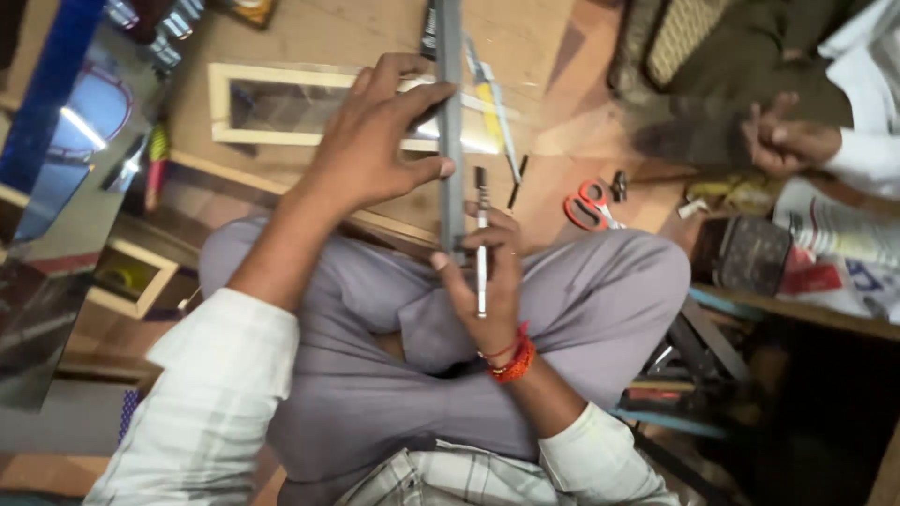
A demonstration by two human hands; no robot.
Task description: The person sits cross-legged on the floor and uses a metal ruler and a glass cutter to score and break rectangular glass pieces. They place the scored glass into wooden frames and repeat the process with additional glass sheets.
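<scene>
Grey metal straightedge (pixel 451 122) is running up the middle of the frame, over a wooden board (pixel 328 37) across the person's lap. Left hand (pixel 370 141) is pressing down on it, fingers curled over its edge. Right hand (pixel 487 272) is wrapped tight round a thin metal cutter tool (pixel 481 244), held right beside the straightedge. Red scissors (pixel 586 204) are lying to the right, and another person's hands (pixel 787 141) are sitting in the upper right.

A framing workshop is suggested: wooden frames (pixel 281 105) are laid on the floor, with mirror sheets (pixel 56 187) and red-handled scissors (pixel 588 206) scattered nearby.
</scene>
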